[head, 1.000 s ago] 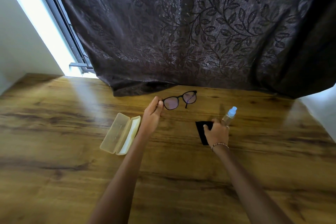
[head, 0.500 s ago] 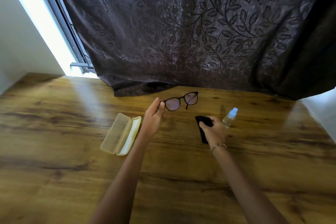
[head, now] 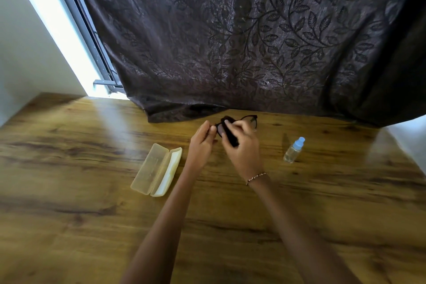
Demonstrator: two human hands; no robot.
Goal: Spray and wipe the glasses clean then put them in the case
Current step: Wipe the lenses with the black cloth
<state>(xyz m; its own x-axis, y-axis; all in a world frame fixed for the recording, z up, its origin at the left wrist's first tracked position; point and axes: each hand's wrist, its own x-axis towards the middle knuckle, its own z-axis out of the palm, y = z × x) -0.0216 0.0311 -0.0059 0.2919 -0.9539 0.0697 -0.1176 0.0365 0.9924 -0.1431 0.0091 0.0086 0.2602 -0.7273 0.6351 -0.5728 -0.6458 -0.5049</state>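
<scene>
Glasses (head: 250,120): held above the desk's (head: 69,191) far edge, long axis left-right. My left hand (head: 202,143) pinches the left end; my right hand (head: 242,145) presses the black cloth (head: 229,135) on the near lens. Case (head: 156,169): open, left. Spray bottle (head: 294,150): upright, right.

wooden table (head: 69,191): open case (head: 156,169), spray bottle (head: 294,150)

The right hand (head: 244,145) has lifted the black cloth (head: 228,132) off the table — now pressed onto the glasses (head: 250,120).
</scene>
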